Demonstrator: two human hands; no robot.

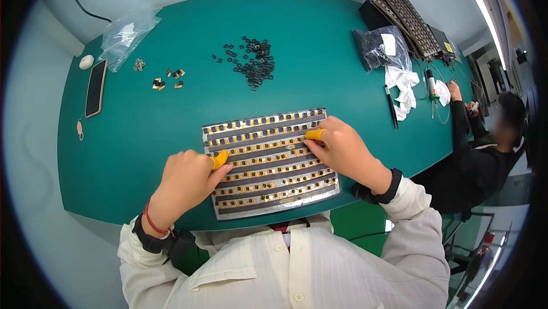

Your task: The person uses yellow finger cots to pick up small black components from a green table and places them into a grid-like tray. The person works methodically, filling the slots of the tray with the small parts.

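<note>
A flat metal tray lies near the table's front edge. Its rows carry small black square parts on gold-coloured strips, with dark bars between the rows. Over the tray's left edge, my left hand has its fingers curled, and its index finger wears a yellow finger cot. That fingertip and the thumb come down at the left end of a middle row. My right hand is bent over the upper right of the tray, also with a yellow cot on its index finger. Both hands look pinched; whatever is between the fingertips is hidden.
Beyond the tray lies a pile of small black parts. To the left are gold-and-black pieces, a phone and a plastic bag. At right are a bag of black parts, tissues, stacked trays and a seated person.
</note>
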